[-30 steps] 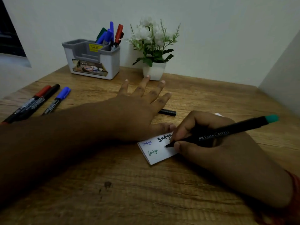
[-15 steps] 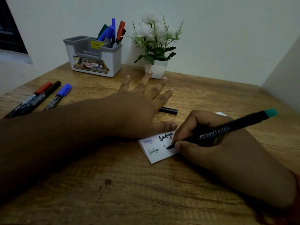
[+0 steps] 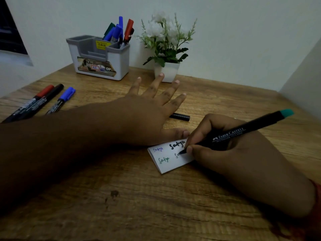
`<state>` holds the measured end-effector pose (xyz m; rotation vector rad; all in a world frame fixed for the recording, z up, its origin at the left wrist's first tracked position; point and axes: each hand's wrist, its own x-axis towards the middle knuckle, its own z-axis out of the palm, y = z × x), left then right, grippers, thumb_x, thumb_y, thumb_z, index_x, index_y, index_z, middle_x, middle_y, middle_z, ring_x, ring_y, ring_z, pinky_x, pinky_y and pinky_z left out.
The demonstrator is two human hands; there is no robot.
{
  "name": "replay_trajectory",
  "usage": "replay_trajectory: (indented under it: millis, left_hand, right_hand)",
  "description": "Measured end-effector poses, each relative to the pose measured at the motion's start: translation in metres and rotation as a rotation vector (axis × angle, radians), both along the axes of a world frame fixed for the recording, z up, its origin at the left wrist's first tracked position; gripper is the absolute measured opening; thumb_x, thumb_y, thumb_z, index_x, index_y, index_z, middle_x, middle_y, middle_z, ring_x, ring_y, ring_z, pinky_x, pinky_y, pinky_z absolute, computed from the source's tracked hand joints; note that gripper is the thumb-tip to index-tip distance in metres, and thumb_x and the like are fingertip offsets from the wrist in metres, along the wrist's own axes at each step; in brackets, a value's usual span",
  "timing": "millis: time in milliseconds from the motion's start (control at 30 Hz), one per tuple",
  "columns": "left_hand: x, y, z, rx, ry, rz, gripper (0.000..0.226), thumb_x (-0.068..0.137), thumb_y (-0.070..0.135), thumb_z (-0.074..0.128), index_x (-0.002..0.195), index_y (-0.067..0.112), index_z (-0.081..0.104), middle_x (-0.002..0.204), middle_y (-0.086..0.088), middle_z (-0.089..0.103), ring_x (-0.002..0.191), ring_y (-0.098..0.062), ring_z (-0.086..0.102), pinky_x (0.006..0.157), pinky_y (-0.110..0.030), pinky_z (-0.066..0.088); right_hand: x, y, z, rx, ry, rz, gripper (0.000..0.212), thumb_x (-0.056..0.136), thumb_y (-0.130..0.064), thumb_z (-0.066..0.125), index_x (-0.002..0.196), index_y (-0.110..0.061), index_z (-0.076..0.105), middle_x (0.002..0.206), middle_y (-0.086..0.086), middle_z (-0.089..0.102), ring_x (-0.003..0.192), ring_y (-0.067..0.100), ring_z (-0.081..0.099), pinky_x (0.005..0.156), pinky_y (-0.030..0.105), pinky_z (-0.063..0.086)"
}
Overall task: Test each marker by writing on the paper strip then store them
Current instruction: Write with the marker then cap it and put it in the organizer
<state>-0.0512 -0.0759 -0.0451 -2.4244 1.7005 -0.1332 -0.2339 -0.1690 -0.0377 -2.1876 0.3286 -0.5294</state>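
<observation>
A folded white paper strip (image 3: 167, 162) lies on the wooden table (image 3: 156, 206), with words in blue, green and black on it. My right hand (image 3: 234, 153) grips a black marker with a teal end (image 3: 243, 131), its tip touching the paper. My left hand (image 3: 147, 115) lies flat with fingers spread, its thumb pressing the paper's top edge. The marker's black cap (image 3: 180, 117) lies just past my left fingers. Three capped markers, red (image 3: 39, 97), black (image 3: 46, 98) and blue (image 3: 63, 100), lie at the left.
A grey-and-white pen holder (image 3: 100, 61) with several markers standing in its right compartment sits at the back. A small white pot of white flowers (image 3: 167, 49) stands to its right, against the wall.
The marker tip has moved slightly right, adding a few strokes of a new word on the paper's lower line. My left hand has stayed flat in place.
</observation>
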Motion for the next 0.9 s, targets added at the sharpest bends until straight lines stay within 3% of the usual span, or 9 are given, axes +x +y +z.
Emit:
replay_trajectory:
  millis: [233, 533, 767, 900]
  left_hand:
    - [0.0014, -0.001, -0.0017, -0.012, -0.014, -0.004, 0.097, 0.062, 0.086, -0.011, 0.143, 0.036, -0.029, 0.152, 0.005, -0.039, 0.137, -0.027, -0.039, 0.111, -0.066, -0.008]
    - [0.0006, -0.0006, -0.0008, -0.005, 0.001, -0.005, 0.097, 0.063, 0.087, -0.009, 0.144, 0.037, -0.028, 0.151, 0.006, -0.04, 0.137, -0.026, -0.039, 0.112, -0.065, -0.009]
    - [0.002, -0.0014, -0.0023, -0.011, -0.008, -0.008, 0.097, 0.062, 0.087, -0.012, 0.144, 0.037, -0.028, 0.152, 0.005, -0.04, 0.138, -0.026, -0.038, 0.112, -0.065, -0.008]
    - [0.0016, -0.0013, -0.002, -0.012, -0.012, -0.006, 0.096, 0.064, 0.087, -0.011, 0.144, 0.037, -0.027, 0.151, 0.006, -0.04, 0.138, -0.026, -0.039, 0.112, -0.065, -0.008]
  right_hand:
    - [-0.0014, -0.003, -0.0029, -0.039, 0.01, -0.022, 0.016, 0.074, -0.014, 0.082, 0.069, -0.021, 0.069, 0.081, -0.015, 0.076, 0.08, -0.005, 0.071, 0.063, 0.01, 0.053]
    - [-0.0023, -0.0041, 0.003, -0.006, 0.077, -0.001, 0.011, 0.072, -0.017, 0.08, 0.069, -0.019, 0.069, 0.08, -0.011, 0.077, 0.075, 0.0, 0.072, 0.064, 0.018, 0.058]
    - [-0.0037, -0.003, 0.0043, 0.063, 0.109, 0.005, 0.007, 0.071, -0.023, 0.075, 0.072, -0.018, 0.07, 0.084, -0.014, 0.077, 0.083, -0.006, 0.07, 0.068, 0.009, 0.054]
    - [-0.004, -0.0036, 0.0043, 0.069, 0.105, -0.002, 0.006, 0.073, -0.022, 0.075, 0.072, -0.019, 0.07, 0.084, -0.01, 0.077, 0.081, -0.004, 0.071, 0.064, 0.011, 0.053]
